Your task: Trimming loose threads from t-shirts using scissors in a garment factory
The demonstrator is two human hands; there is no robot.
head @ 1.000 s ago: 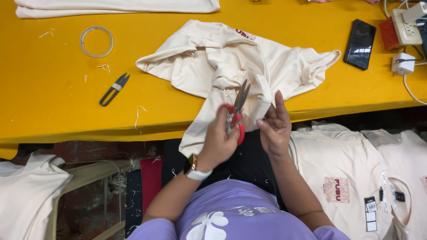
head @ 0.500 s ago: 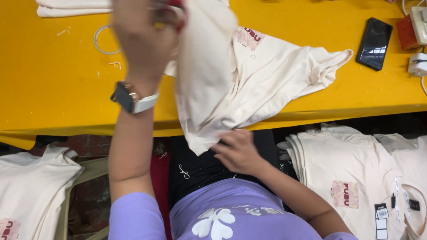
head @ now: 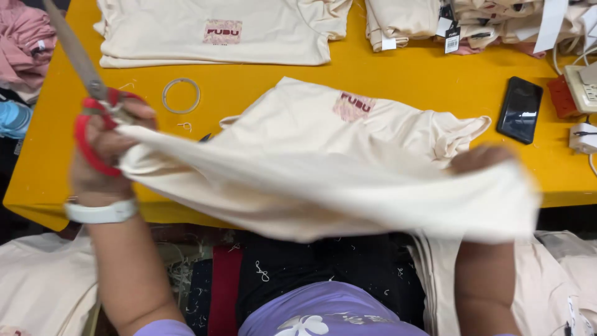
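Note:
A cream T-shirt [head: 323, 168] with a small pink chest print is stretched wide over the yellow table [head: 398, 81]. My left hand [head: 102, 152] grips its left edge together with red-handled scissors [head: 81, 81], whose blades point up and away. My right hand [head: 482, 158] holds the shirt's right edge, mostly hidden behind the blurred fabric. The far part of the shirt rests on the tabletop.
A folded cream shirt [head: 217, 31] lies at the table's back, with tagged folded shirts [head: 472, 22] at back right. A wire ring [head: 181, 95], a black phone [head: 520, 109] and a power strip [head: 581, 87] sit on the table. More cream shirts [head: 37, 286] lie low at both sides.
My hands have spread apart and pulled the shirt taut across the front. The left hand came down from its raised position, and the view shifted up the table.

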